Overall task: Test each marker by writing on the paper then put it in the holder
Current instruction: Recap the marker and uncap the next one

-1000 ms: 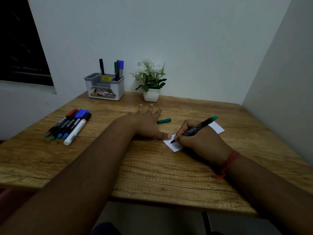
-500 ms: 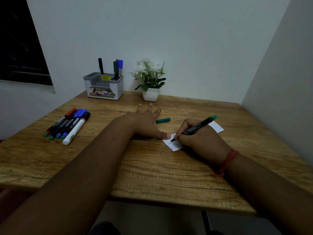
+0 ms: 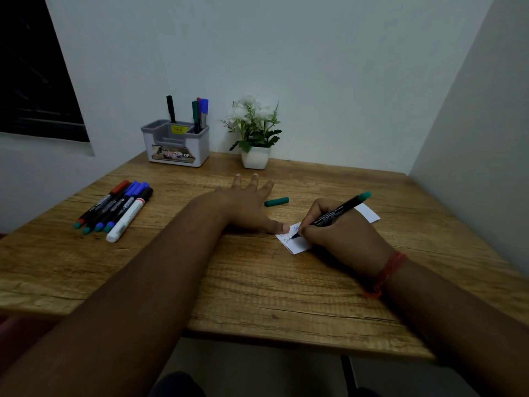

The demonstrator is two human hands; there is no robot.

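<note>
- Paper point(image 3: 297, 245) is lying on the wooden table point(image 3: 257, 282), small and white, with a few handwritten words showing at its left end.
- I am watching the left hand point(image 3: 246, 204) lying flat, fingers straight and spread, its thumb tip pressing the paper's left edge; I judge this is pinning the sheet so it is not sliding under the pen stroke.
- The right hand point(image 3: 340, 233) is gripping a black marker point(image 3: 335, 214) with a green end, fingers curled round the barrel, tip touching the paper; the test writing is under way.
- The two hands are working close together, meeting at the paper.
- A green cap point(image 3: 276, 201) is lying loose just beyond the hands, probably set near for recapping.
- The holder point(image 3: 176, 147), a grey and white desk tidy at the back by the wall, is holding one black marker in a rear slot and green, red and blue ones upright at its right corner.
- Five more markers point(image 3: 114, 210) are waiting in a row, well to the left.
- A white pot of flowers point(image 3: 253, 133) is standing beside the holder.
</note>
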